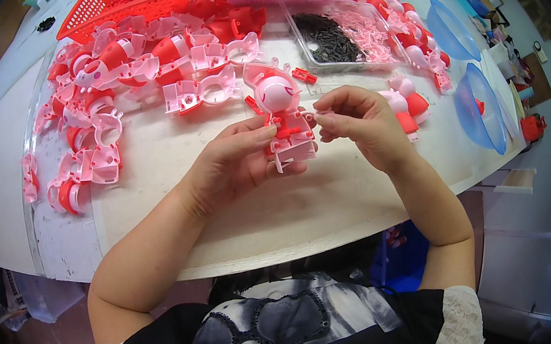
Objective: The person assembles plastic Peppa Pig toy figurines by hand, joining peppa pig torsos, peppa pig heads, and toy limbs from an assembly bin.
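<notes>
Above the bench [229, 243], the left hand [229, 156] grips a pink-and-red plastic toy figure [276, 96] while the right hand [367, 123] pinches a small pink part [309, 117] at its side.

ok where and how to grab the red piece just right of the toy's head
Likely pinch the red piece across its middle, from above right: it looks elongated, and the toy sits close on its left.
</notes>
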The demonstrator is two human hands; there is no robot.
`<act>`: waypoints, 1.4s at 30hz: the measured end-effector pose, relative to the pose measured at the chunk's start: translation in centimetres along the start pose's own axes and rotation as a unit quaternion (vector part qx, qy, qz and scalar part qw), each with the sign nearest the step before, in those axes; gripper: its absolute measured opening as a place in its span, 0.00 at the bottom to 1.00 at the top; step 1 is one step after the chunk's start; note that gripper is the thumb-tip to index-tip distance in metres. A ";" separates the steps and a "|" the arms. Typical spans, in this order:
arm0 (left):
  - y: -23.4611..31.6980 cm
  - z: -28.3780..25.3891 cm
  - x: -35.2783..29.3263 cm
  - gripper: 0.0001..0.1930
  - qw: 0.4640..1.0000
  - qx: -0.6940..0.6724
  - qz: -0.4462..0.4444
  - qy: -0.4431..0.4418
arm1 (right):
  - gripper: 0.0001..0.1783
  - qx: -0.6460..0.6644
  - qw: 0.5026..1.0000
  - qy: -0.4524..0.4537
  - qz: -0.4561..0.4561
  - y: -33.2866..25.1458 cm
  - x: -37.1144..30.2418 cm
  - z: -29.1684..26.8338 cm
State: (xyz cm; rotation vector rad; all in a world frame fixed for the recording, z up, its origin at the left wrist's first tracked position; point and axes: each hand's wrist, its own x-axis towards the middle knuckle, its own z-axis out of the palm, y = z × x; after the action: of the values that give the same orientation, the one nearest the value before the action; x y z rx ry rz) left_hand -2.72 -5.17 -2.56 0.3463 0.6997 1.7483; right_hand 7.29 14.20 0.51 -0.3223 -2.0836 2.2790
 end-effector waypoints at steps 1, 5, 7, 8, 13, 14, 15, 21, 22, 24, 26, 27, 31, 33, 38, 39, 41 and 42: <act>0.0 0.0 0.0 0.32 1.000 0.000 -0.007 -0.001 | 0.11 0.000 1.000 -0.001 0.001 0.0 -0.2 0.1; 0.4 0.0 -0.3 0.32 0.999 -0.014 -0.021 0.021 | 0.09 -0.032 0.999 0.011 -0.028 0.1 -0.6 0.1; 0.2 -0.5 -0.1 0.33 0.999 -0.029 -0.027 -0.013 | 0.08 -0.039 0.999 0.009 -0.034 0.1 -0.6 -0.2; 0.2 -0.4 -0.1 0.33 0.999 -0.029 -0.028 -0.013 | 0.07 -0.114 0.987 0.015 -0.109 0.1 -0.6 -0.4; 0.1 0.0 0.1 0.36 0.999 -0.019 -0.039 -0.029 | 0.06 -0.181 0.960 0.012 -0.214 -2.5 -0.3 -0.7; 0.1 -0.1 0.0 0.36 0.999 -0.019 -0.041 -0.027 | 0.05 -0.206 0.954 -0.032 -0.216 -3.3 0.0 -0.6; 0.1 -0.2 0.0 0.36 0.998 -0.011 -0.049 -0.030 | 0.05 -0.231 0.945 -0.076 -0.217 -4.1 0.2 -0.4; 0.1 -0.2 0.1 0.37 0.992 0.028 -0.094 -0.075 | 0.06 -0.262 0.947 -0.158 -0.095 -7.0 1.4 1.9; 0.1 -0.3 0.1 0.38 0.990 0.035 -0.105 -0.082 | 0.06 -0.265 0.947 -0.172 -0.063 -7.0 1.8 1.9; 0.0 -0.4 0.0 0.38 0.990 0.028 -0.107 -0.083 | 0.06 -0.251 0.950 -0.187 -0.016 -7.3 2.3 1.9; -0.1 -0.5 0.0 0.38 0.990 0.023 -0.108 -0.084 | 0.06 -0.267 0.945 -0.187 -0.017 -7.7 2.6 2.0; -0.1 -0.5 0.0 0.38 0.990 0.021 -0.110 -0.085 | 0.06 -0.283 0.940 -0.187 -0.019 -7.8 2.7 2.0; -0.2 -0.5 0.0 0.38 0.989 0.015 -0.118 -0.088 | 0.06 -0.286 0.932 -0.220 -0.019 -7.4 3.1 2.1; -0.4 -0.7 0.1 0.38 0.989 0.012 -0.120 -0.089 | 0.05 -0.289 0.931 -0.224 -0.002 -7.3 3.2 2.1; -0.3 -0.6 0.1 0.38 0.988 0.007 -0.125 -0.086 | 0.05 -0.290 0.929 -0.231 -0.006 -7.2 3.5 2.2; -0.3 -0.5 0.1 0.38 0.988 0.010 -0.127 -0.082 | 0.05 -0.292 0.927 -0.234 -0.011 -7.2 3.5 2.3; -0.2 -0.6 0.2 0.38 0.988 0.011 -0.129 -0.079 | 0.05 -0.305 0.924 -0.230 -0.023 -7.0 3.6 2.3; -0.2 -0.6 0.2 0.38 0.988 0.012 -0.129 -0.081 | 0.05 -0.319 0.919 -0.227 -0.036 -7.0 3.7 2.4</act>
State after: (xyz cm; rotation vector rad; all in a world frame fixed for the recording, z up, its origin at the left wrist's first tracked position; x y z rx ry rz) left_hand -3.01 -5.10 -3.20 0.3916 0.6191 1.4493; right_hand 2.50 13.16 7.10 0.3101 -2.9732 1.6743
